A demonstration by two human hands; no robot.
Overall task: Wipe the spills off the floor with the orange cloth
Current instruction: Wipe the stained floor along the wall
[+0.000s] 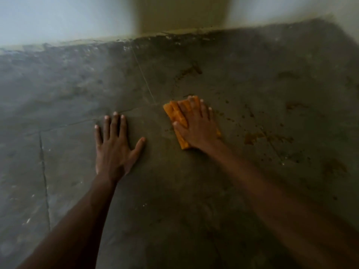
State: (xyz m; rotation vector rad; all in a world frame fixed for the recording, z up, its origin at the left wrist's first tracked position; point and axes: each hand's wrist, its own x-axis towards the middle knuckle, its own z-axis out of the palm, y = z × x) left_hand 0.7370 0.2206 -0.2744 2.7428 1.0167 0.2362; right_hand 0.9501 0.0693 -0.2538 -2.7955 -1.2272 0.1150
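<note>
At far left a dark crack (43,171) runs down the grey floor (174,200). Next comes the left hand (114,146), fingers spread wide and pressed flat on the concrete, holding nothing; it looks like a brace for the person's weight. Just to its right, apart from it, the orange cloth (179,118) lies folded on the floor, its long axis running from the upper left toward the lower right. The right hand (196,125) lies flat on top of it, fingers extended and pressing it down rather than gripping. Further right, brown spills (252,137) speckle the floor, the largest blotch near the cloth but not touching it, with smaller spots scattered around and a streak (191,70) beyond the fingertips. The wiping is judged under way, and the right hand is clearly the nearer one to sweep rightward.
</note>
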